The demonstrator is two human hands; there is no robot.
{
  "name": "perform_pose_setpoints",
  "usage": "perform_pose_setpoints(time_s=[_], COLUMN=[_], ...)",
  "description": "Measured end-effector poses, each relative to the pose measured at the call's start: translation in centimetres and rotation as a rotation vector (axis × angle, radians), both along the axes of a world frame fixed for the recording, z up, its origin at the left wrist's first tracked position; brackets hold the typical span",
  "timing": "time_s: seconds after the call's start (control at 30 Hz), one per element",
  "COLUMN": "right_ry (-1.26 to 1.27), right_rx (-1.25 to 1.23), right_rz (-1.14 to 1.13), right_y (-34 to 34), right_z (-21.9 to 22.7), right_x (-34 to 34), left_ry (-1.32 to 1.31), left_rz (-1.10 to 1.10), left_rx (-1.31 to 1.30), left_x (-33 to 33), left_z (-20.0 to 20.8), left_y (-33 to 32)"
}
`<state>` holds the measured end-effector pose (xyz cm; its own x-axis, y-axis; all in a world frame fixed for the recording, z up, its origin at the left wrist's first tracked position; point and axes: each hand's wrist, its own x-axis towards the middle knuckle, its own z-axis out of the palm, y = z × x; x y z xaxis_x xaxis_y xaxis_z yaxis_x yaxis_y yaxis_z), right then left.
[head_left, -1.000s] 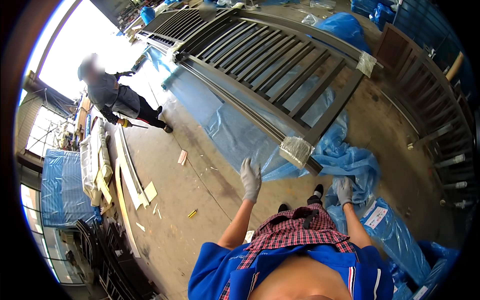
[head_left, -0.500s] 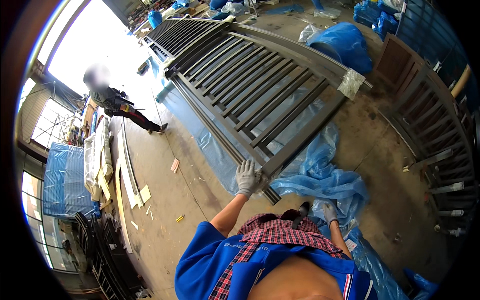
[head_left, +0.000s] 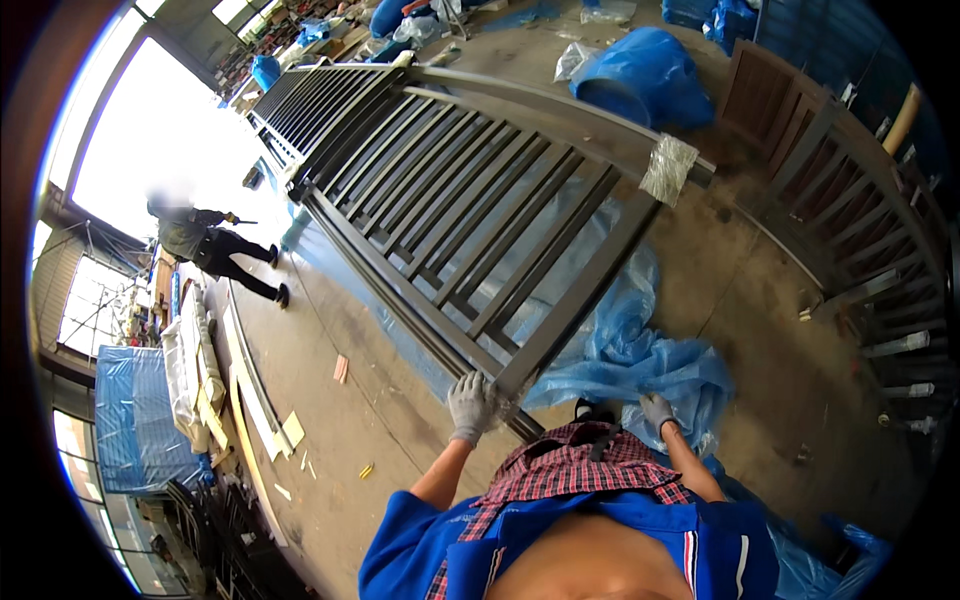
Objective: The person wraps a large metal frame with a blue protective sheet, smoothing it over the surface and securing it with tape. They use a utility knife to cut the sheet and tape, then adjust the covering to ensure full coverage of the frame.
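Note:
A long dark metal railing panel [head_left: 560,290] with slats stretches away from me, raised above blue plastic sheeting. Its near left corner is under my left hand [head_left: 472,406], in a grey glove, with the fingers curled over the rail end. Clear wrap clings to the corner beside that hand. Lower right, my right hand [head_left: 656,412], also gloved, is closed at the edge of the crumpled blue plastic sheet [head_left: 685,375]; its fingertips are partly hidden. More clear wrap [head_left: 668,170] covers the panel's near right corner.
Another person [head_left: 205,240] stands on the left, beyond the panel. Dark slatted panels [head_left: 850,200] lean along the right side. A blue-wrapped bundle [head_left: 645,80] lies at the far right. Long strips [head_left: 250,400] and blue-wrapped stock [head_left: 145,415] line the left.
The view has shifted, so the panel appears farther left. My left hand stays on its corner, fingers less spread. My right hand remains at the blue sheet. The other person's legs and arms have moved.

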<state>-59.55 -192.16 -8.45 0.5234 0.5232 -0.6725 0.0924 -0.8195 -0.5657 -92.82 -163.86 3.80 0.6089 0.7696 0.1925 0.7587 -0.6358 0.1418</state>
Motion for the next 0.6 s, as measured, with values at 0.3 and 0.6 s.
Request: perform_pose_setpoints(time_s=[0.3, 0.6], right_ry=[-0.104, -0.123], right_rx=[0.071, 0.186], right_rz=[0.178, 0.023], right_y=[3.5, 7.0], right_z=[0.9, 5.5], right_x=[0.3, 6.9], left_ry=[-0.061, -0.012], left_rz=[0.016, 0.007], left_rx=[-0.042, -0.109], left_x=[0.2, 0.4], left_z=[0.0, 0.2], left_y=[-0.1, 0.1])
